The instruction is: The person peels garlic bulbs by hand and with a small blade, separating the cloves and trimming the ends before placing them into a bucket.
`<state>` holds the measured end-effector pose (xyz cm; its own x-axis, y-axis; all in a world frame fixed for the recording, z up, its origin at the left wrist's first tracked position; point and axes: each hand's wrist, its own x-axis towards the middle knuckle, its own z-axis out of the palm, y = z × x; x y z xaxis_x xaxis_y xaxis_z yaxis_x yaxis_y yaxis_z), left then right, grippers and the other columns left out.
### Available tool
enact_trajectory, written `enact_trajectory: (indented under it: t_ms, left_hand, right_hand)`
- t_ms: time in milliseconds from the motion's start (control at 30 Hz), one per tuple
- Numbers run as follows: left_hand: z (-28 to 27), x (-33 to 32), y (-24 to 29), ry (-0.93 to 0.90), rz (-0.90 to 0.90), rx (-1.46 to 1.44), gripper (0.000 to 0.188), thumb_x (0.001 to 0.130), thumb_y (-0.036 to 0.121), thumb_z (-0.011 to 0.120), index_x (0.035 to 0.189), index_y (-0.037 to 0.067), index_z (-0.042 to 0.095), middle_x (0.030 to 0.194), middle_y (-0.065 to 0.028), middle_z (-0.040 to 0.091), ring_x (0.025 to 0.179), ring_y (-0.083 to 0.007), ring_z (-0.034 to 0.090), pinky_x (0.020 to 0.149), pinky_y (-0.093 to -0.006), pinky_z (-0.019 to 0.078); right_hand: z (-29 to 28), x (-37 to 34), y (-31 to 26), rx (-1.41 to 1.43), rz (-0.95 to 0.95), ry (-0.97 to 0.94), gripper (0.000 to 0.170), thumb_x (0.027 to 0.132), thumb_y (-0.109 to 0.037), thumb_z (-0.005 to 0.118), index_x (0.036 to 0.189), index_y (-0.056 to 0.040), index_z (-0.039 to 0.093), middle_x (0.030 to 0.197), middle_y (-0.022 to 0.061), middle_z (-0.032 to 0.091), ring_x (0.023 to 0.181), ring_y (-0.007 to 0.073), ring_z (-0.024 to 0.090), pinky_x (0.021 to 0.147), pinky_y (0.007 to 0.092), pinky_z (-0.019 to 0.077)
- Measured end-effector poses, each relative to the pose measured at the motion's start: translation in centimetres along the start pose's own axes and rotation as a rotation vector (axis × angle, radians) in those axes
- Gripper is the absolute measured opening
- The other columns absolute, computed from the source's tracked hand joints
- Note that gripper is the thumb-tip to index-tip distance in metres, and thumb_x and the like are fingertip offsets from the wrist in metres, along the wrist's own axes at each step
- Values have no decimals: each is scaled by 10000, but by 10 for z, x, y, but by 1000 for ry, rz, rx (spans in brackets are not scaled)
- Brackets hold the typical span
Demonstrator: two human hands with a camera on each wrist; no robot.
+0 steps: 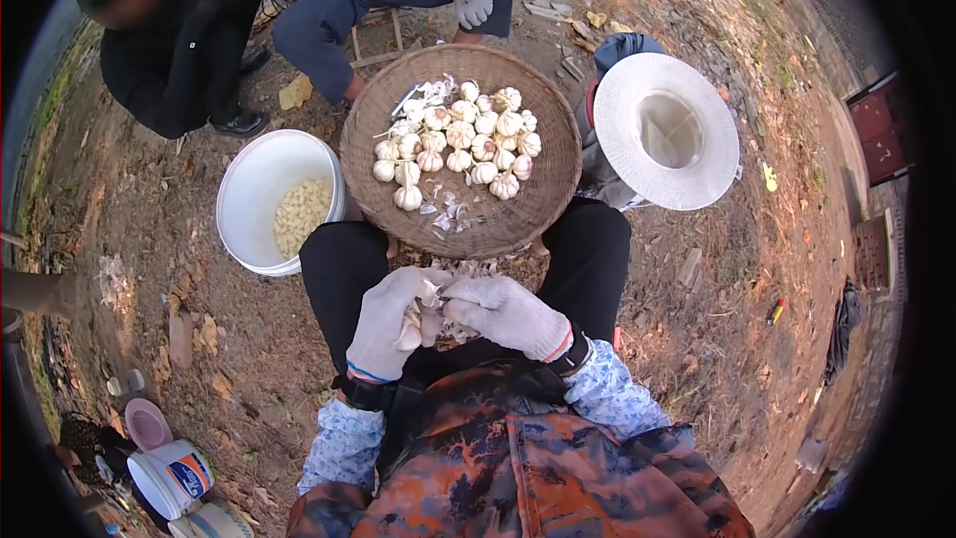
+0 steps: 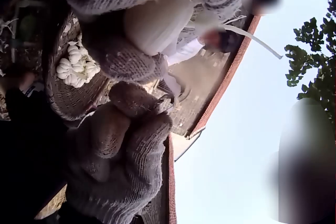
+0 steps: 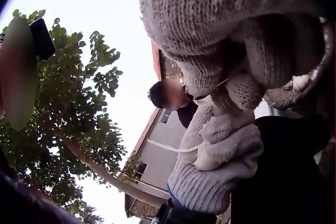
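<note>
Looks like peeling time: just on the wearer's side of the wicker basket (image 1: 555,154), the left hand (image 1: 383,324) grips some garlic (image 2: 157,24) while the right hand (image 1: 506,311) pinches at it. Next probably needs a steady hold, gentle tug.

Garlic bulbs (image 1: 460,160) — papery-skinned, matt knitted gloves (image 1: 503,314), rough woven basket (image 1: 518,219), smooth plastic bucket (image 1: 247,189)

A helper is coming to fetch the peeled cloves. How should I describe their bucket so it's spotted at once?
In the head view, find the big woven basket of garlic bulbs. Beside it, on the left, stands an open white bucket. Unlike the labelled bucket at lower left, it has pale cloves in the bottom.
</note>
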<state>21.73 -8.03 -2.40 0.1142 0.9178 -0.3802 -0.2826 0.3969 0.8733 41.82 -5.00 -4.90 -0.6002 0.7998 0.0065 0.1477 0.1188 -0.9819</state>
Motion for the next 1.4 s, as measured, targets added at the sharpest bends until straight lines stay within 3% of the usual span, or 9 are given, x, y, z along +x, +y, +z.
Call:
enact_trajectory:
  t_ms: [67,167,433,833,967,1133,1233,1333,1400]
  left_hand:
    - [0,-1,4,47,-41,-84,327,1073,266,568,1179,-13,701,780,-26,648,555,-61,554,495,-213,409]
    - [2,1,0,125,-79,-124,336,1065,264,559,1160,-25,701,768,-41,650,523,-80,548,479,-224,402]
    - [19,3,0,181,-54,97,320,1072,213,565,1245,-22,695,860,-38,700,577,-60,576,499,-211,413]
    - [21,11,-10,104,-102,-364,380,1085,287,563,1273,-23,678,817,-46,684,565,-71,584,497,-216,439]
    - [20,8,-11,103,-125,-62,427,1095,364,523,1236,-11,672,790,-41,667,529,-90,565,477,-237,439]
    - [12,8,1,98,-120,-198,469,1086,428,528,1224,1,664,759,-4,642,510,-95,541,463,-239,421]
    - [-10,13,-9,123,-223,-505,442,1091,409,527,1236,15,664,771,23,637,509,-85,524,464,-232,407]
    - [-33,17,-2,120,-75,-337,451,1096,415,519,1257,17,658,789,19,641,502,-84,513,456,-244,400]
    - [-45,18,34,381,75,-234,468,1089,428,531,1267,15,658,734,7,623,476,-94,492,440,-253,383]
  right_hand:
    - [-4,-2,-1,63,-27,-38,149,1018,-180,655,1074,-55,714,826,94,666,716,222,636,689,344,529]
    - [-11,-7,-9,437,409,-19,204,1040,-260,662,1023,-61,707,783,-41,596,656,35,533,561,228,458]
    - [1,11,-19,368,480,119,210,999,-264,656,1049,-64,690,758,-35,609,588,24,498,478,223,391]
    - [6,8,-20,300,356,224,188,1007,-224,656,970,-41,644,766,-28,597,646,25,490,552,250,413]
    - [9,11,-16,144,235,266,187,1013,-221,650,1006,-34,658,744,-34,582,645,23,472,550,246,404]
    - [-6,5,-20,859,454,173,149,981,-161,668,1039,-25,689,703,-14,584,555,42,476,506,230,373]
    - [-13,3,-15,798,407,221,178,944,-159,719,1045,-13,703,725,1,631,495,25,447,454,212,317]
    - [-27,2,-29,577,500,231,169,927,-172,766,984,-19,720,734,-3,673,555,12,508,507,182,350]
    - [-26,-3,-20,592,503,257,165,917,-136,758,1023,-13,733,778,1,703,582,10,538,520,177,357]
